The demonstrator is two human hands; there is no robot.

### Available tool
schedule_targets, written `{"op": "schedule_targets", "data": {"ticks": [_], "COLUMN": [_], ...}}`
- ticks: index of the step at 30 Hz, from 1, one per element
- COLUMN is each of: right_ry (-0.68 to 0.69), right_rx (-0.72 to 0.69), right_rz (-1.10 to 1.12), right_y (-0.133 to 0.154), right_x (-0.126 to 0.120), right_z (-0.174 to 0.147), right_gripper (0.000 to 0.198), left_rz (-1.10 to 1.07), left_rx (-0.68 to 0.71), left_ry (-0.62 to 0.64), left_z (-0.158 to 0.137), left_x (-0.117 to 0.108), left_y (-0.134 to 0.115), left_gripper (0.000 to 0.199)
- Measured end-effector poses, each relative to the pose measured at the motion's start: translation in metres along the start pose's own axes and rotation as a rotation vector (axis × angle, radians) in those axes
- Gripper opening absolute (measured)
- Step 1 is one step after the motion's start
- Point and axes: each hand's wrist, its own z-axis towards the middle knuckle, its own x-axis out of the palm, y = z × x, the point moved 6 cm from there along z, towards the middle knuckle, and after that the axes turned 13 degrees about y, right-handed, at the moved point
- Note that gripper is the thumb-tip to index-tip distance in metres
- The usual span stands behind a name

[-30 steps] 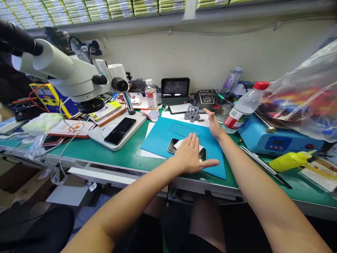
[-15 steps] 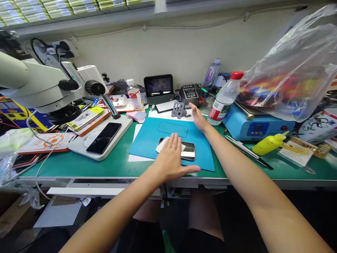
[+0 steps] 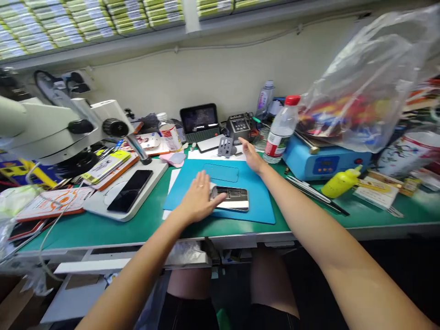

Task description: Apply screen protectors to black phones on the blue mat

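On the blue mat [image 3: 254, 215] lies a smartphone [image 3: 235, 199] with a dark, shiny face. My left hand [image 3: 196, 201] is flat with its fingers stretched, covering the phone's left end. Under that palm a white wipe [image 3: 212, 189] is mostly hidden. A clear, dark-edged sheet shaped like a phone screen [image 3: 222, 173] lies behind the phone. At the mat's back right edge hovers my right hand [image 3: 252, 156], its fingers apart and holding nothing.
To the left stands a microscope [image 3: 127, 137] with a black phone [image 3: 130, 190] on its base. A red-capped bottle [image 3: 280, 133], blue machine [image 3: 309, 158], tweezers [image 3: 316, 195] and yellow squeeze bottle [image 3: 340, 182] lie right. Behind sits a small screen [image 3: 200, 120].
My left hand has slid left across the phone, uncovering more of it and hiding most of the wipe. My right hand stays near the back right edge. The whole view has shifted slightly.
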Motion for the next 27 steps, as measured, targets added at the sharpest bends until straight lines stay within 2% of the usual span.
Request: {"op": "schedule_targets", "data": {"ticks": [2, 4, 7, 10, 12, 14, 17, 23, 25, 27], "right_ry": [0.011, 0.040, 0.024, -0.006, -0.001, -0.017, -0.047, -0.002, 0.010, 0.016], "right_rx": [-0.008, -0.003, -0.007, -0.035, -0.017, -0.004, -0.003, 0.036, 0.043, 0.042], "right_rz": [-0.018, -0.014, -0.015, -0.024, -0.013, -0.011, -0.002, 0.007, 0.009, 0.007], "right_y": [0.001, 0.000, -0.001, 0.001, -0.001, -0.003, -0.004, -0.002, -0.001, 0.001], "right_x": [0.001, 0.003, 0.001, -0.001, -0.002, -0.003, -0.005, -0.002, -0.002, -0.002], "right_z": [0.000, 0.002, 0.002, 0.001, 0.001, 0.001, 0.002, 0.002, 0.001, 0.000], "right_gripper": [0.122, 0.119, 0.116, 0.118, 0.111, 0.110, 0.106, 0.103, 0.102, 0.100], "left_rz": [0.062, 0.128, 0.144, 0.086, 0.038, -0.013, -0.074, -0.067, -0.046, -0.010], "left_rx": [-0.039, -0.031, 0.068, 0.177, 0.215, 0.207, 0.191, 0.021, -0.020, -0.040], "left_ry": [-0.015, -0.053, -0.078, -0.052, -0.037, -0.022, -0.009, 0.043, 0.050, 0.020], "left_z": [-0.015, -0.023, -0.024, -0.011, 0.001, 0.011, 0.021, 0.010, -0.001, -0.012], "left_x": [0.007, 0.012, 0.016, 0.016, 0.014, 0.011, 0.004, -0.009, -0.009, -0.007], "left_y": [0.010, -0.002, -0.053, -0.108, -0.130, -0.134, -0.113, -0.027, -0.011, -0.008], "left_gripper": [0.106, 0.113, 0.118, 0.125, 0.130, 0.127, 0.122, 0.118, 0.119, 0.122]}}
